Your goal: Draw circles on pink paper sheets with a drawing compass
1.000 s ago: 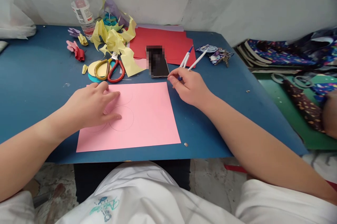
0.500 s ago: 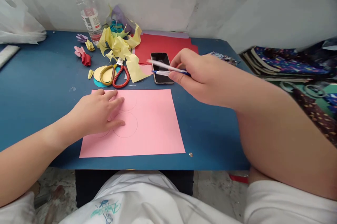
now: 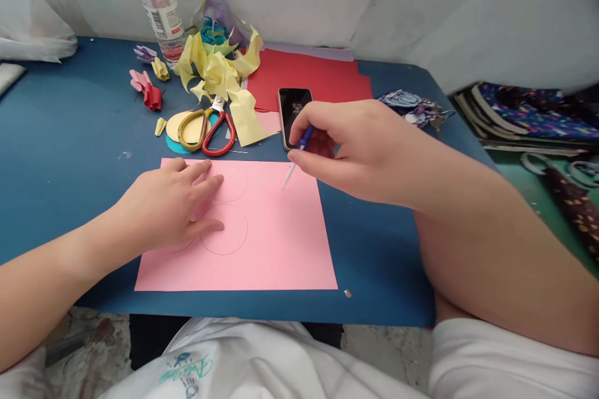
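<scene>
A pink sheet of paper (image 3: 281, 243) lies near the table's front edge, with thin circle outlines drawn on its left half. My left hand (image 3: 173, 199) rests on that half with its fingers spread, covering part of the circles. Over the sheet's upper right corner, my right hand (image 3: 337, 143) pinches a slim blue-and-white pen (image 3: 290, 173), its white tip pointing down to the left. I cannot tell whether the tip touches the paper. The curled fingers hide the rest of what this hand holds.
Behind the sheet lie scissors (image 3: 219, 133), yellow paper scraps (image 3: 215, 71), a phone (image 3: 294, 102) and red paper (image 3: 322, 77). Small folded paper pieces (image 3: 152, 96) and a plastic bottle (image 3: 163, 21) stand at back left. A patterned cloth item (image 3: 407, 102) lies at right.
My right hand has turned, swinging the pen from nearly level over the phone to pointing down over the pink sheet. A second white stick seen earlier is not visible. The left hand stays put.
</scene>
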`<state>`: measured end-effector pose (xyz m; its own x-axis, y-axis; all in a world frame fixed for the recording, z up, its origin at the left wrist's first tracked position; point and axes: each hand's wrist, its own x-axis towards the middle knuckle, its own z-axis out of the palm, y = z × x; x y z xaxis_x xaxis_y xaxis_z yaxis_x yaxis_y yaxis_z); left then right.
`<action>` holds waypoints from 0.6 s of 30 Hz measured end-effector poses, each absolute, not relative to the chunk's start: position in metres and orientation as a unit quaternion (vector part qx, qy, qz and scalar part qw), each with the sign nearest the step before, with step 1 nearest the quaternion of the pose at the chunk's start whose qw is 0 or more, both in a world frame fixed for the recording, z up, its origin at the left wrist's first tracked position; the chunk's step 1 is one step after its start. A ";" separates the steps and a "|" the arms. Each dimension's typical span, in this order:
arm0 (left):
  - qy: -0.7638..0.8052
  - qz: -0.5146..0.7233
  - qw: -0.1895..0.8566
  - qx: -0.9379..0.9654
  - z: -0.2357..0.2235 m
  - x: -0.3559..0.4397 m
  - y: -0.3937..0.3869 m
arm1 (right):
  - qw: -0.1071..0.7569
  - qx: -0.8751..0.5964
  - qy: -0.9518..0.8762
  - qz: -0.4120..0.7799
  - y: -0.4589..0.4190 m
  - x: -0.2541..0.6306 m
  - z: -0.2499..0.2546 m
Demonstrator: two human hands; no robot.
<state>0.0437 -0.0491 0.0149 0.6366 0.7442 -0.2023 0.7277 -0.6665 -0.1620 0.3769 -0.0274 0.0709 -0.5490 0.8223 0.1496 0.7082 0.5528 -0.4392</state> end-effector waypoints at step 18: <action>-0.412 0.162 0.043 -0.896 0.011 0.043 -0.044 | 0.181 -0.301 -0.935 0.045 -0.015 0.378 0.049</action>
